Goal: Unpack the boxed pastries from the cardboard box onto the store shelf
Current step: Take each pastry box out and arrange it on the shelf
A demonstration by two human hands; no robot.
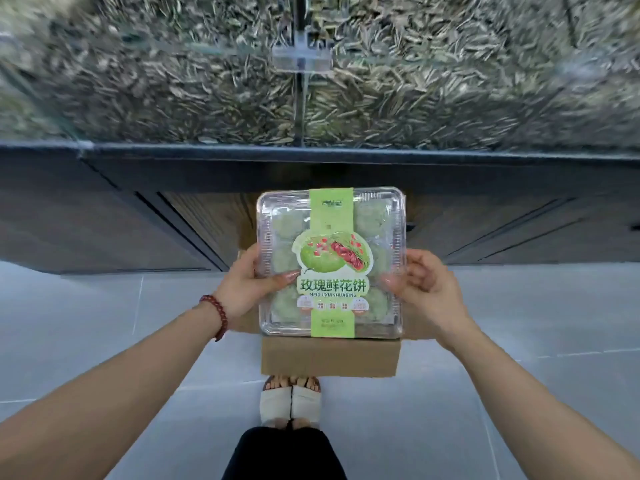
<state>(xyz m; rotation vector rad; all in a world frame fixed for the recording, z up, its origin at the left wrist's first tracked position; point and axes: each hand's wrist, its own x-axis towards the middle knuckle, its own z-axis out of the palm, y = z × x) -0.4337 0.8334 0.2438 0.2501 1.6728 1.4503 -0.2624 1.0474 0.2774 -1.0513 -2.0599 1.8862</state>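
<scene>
A clear plastic pastry box [330, 237] with a green label band and several green pastries inside is held flat in mid-air. My left hand [247, 287] grips its left edge, thumb on the lid. My right hand [424, 287] holds its right edge with fingers curled around the side. Directly beneath it on the floor stands the brown cardboard box [329, 356], mostly hidden by the pastry box; only its near wall and a strip of flap show.
A dark shelf unit [311, 155] runs across the view ahead, with glass-fronted bins of sunflower seeds [207, 81] above its ledge and dark wooden panels below. My feet in white sandals [292, 398] stand on grey floor tiles just behind the cardboard box.
</scene>
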